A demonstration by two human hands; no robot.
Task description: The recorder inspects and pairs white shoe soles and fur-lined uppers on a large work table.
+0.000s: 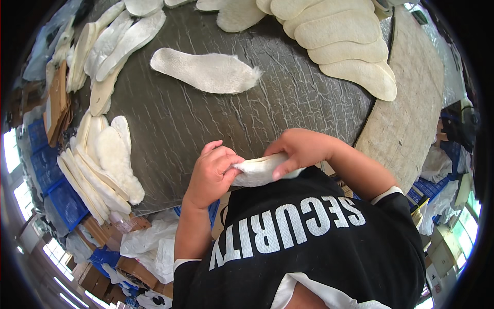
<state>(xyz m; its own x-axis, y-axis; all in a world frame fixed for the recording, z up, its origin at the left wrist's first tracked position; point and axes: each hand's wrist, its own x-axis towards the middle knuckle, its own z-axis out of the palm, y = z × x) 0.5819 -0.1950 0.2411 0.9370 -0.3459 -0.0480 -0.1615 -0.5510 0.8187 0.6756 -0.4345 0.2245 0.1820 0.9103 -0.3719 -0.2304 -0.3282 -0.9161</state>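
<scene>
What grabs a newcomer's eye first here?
Likely the boldly lettered black shirt, at bottom centre. Just above it, the left hand and right hand grip a fluffy white piece near the dark table's near edge. Beyond, a lone white insole lies on the table, with a fan of cream insoles at upper right.

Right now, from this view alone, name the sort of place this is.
Probably a workshop or small factory handling insoles. The left hand and right hand hold a fleecy white piece, pale insole shapes overlap on the dark worktable, and blue crates stand at the left.
</scene>
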